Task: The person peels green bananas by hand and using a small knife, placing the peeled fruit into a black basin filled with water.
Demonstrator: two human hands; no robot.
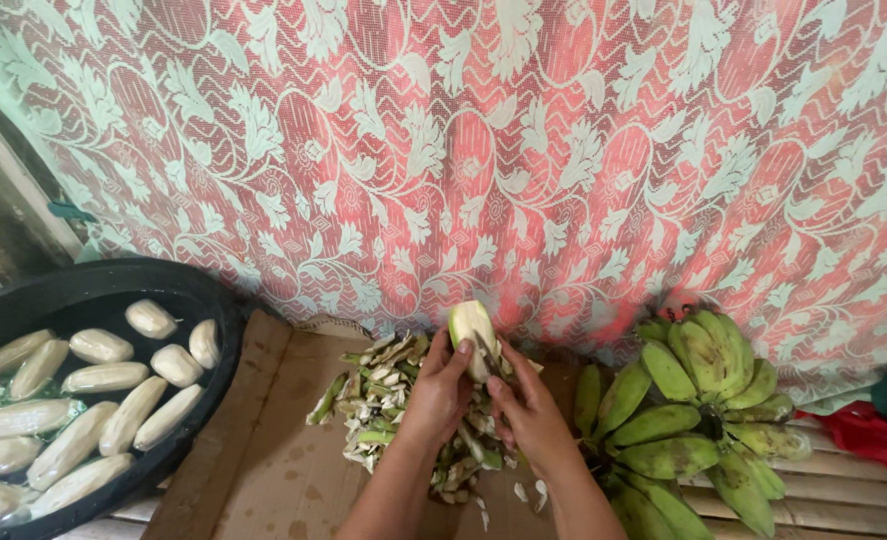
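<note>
This looks like a home's simple food-preparing corner, set low on the floor. A red cloth with a white lace leaf pattern point(523, 140) hangs as the backdrop. A flattened brown cardboard sheet point(273, 450) covers pale wooden slats point(823, 480) and carries a heap of green peelings point(383, 400). A round black plastic basin point(203, 310) holds peeled pale bananas in water, and a bunch of green unripe bananas point(698, 400) lies nearby.
</note>
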